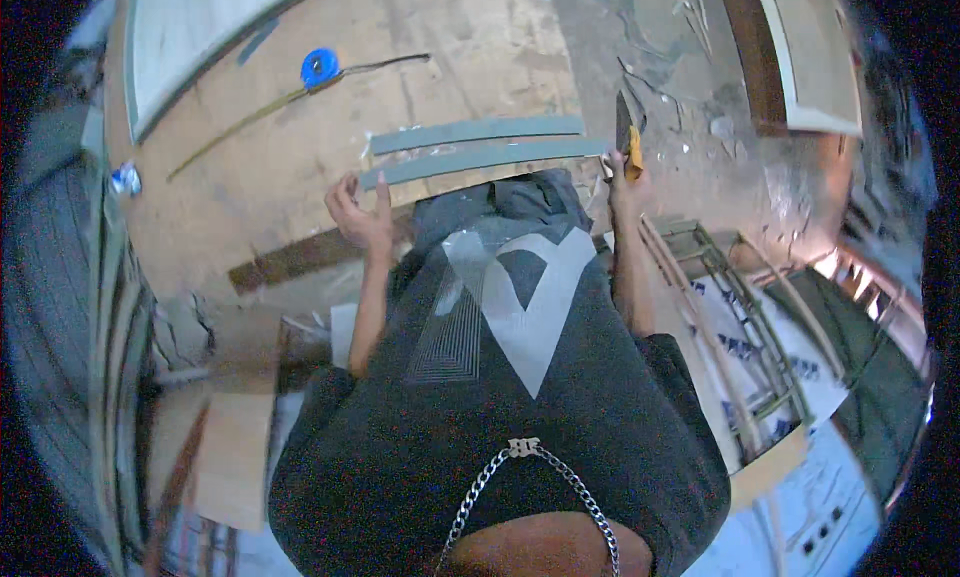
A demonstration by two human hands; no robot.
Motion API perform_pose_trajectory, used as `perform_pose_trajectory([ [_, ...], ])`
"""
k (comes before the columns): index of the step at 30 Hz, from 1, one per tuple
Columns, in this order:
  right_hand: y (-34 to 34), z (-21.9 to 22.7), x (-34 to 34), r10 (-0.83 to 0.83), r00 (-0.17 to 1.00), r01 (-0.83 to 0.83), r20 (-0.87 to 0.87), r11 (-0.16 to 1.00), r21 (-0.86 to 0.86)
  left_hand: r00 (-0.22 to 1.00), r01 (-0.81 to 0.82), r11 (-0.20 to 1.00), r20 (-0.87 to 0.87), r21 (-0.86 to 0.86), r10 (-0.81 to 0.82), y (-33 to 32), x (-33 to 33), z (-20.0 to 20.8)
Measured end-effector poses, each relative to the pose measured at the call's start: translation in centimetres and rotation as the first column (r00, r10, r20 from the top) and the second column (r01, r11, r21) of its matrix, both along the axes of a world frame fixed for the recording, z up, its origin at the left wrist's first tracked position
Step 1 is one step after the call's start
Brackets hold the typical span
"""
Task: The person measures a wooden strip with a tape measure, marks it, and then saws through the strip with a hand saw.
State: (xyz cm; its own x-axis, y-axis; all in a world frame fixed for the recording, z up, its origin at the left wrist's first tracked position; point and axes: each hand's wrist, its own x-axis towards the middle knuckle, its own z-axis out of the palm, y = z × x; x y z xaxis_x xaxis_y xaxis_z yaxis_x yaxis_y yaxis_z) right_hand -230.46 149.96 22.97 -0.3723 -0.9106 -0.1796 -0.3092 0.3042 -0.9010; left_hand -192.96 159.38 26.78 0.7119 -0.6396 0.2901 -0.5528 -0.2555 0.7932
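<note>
Dim, grainy view, with detail soft around the right hand (626, 173) and its yellow-handled tool (634, 152). Pale, even light covers the table (480, 37) ahead; pinkish glare flares well right of that grip. Edges bow toward the black rim.

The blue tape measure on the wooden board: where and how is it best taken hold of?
Probably by the round case of the blue tape measure, from above with the left hand, which is nearer. The case looks compact, while the thin blade stretches out leftward and toward the person.
</note>
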Motion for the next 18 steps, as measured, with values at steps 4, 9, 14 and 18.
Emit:
perform_pose_trajectory([
  [4,2.5,4.9,0.9,-0.119,0.992,0.118,-0.046,0.993,-0.024,0.851,0.486,0.848,0.107,0.21,-0.514,-2.5,-3.1,-0.1],
  [9,7.9,2.3,-2.3,-0.046,0.971,0.02,-0.234,0.993,-0.112,0.3,0.898,0.363,0.258,0.248,-0.918,-9.7,-12.6,-0.3],
  [14,11.8,6.1,-0.3,-0.346,0.937,0.348,-0.049,0.937,0.029,0.065,0.905,0.229,0.417,0.359,-0.907,-13.6,-17.8,-2.2],
  [18,13.5,6.6,-0.2,-0.366,0.928,0.362,-0.071,0.93,-0.067,0.14,0.889,0.296,0.408,0.35,-0.902,-13.6,-18.4,-3.1],
])
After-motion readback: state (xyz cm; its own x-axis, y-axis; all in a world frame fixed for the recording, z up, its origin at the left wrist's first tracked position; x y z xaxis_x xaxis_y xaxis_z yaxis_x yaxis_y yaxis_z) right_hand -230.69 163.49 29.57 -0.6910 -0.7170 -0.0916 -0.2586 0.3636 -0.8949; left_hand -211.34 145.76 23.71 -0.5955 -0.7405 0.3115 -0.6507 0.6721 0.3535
